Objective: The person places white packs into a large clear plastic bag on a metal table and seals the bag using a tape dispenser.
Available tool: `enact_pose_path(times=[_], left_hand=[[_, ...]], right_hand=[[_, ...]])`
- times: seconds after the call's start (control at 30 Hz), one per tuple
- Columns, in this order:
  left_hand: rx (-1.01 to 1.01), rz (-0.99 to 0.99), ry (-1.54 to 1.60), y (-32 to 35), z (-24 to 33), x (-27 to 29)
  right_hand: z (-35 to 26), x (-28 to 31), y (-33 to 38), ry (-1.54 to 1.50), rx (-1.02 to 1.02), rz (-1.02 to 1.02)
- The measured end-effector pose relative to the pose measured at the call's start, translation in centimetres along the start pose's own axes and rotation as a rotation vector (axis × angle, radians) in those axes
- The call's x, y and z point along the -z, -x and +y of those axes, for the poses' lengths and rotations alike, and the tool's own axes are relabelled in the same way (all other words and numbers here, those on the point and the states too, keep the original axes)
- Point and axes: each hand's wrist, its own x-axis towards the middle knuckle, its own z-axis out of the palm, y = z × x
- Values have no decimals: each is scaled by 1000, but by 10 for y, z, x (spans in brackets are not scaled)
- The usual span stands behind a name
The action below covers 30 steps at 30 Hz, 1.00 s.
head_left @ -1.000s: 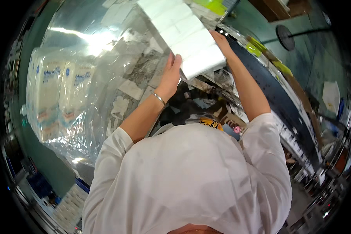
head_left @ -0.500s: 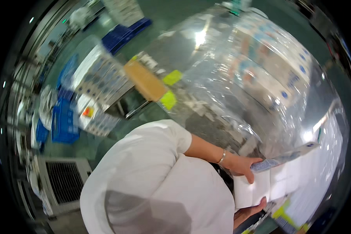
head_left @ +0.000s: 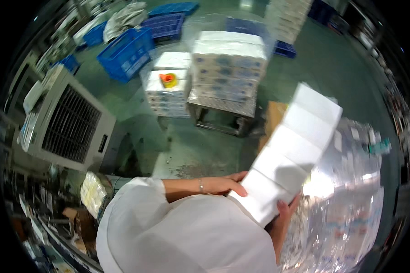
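Note:
A long white pack of tissue paper, divided into several block-like sections, slants from my body up and to the right. My left hand grips the near end on its left side, thumb on top and the other fingers partly hidden beneath. On the right side of the same end, my right hand holds on with its thumb against the edge; most of its fingers are out of sight. Below the pack's far part, a brown cardboard piece shows at its left edge.
Beyond the hands, stacked white packs stand on a metal stool. Left of them, a lower stack carries a tape roll. Plastic-wrapped goods lie at right. A blue crate and an air cooler are left.
My view and body have turned left, away from the plastic-wrapped goods toward the stool. The tissue pack has come along in both hands, now raised and pointing toward the stacks' right side.

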Motion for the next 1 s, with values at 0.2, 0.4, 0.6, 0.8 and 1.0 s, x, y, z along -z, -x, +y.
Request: enact_pose_path(times=[0.2,0.4,0.6,0.8,1.0], left_hand=[[-305,384,301,103,35,85],[-763,758,404,171,46,149],[-1267,1125,201,296,143,205],[-1403,1448,51,449,275,241],[-1466,1577,474,595,359,308]], right_hand=[[-11,-195,-89,-104,-149,-654],[-11,-328,-124,-260,-165,-1057],[0,-401,-171,-144,-247,-1327],[38,-472,-228,-120,-416,-1369],[35,-538,-244,-86,-452,-1351]])
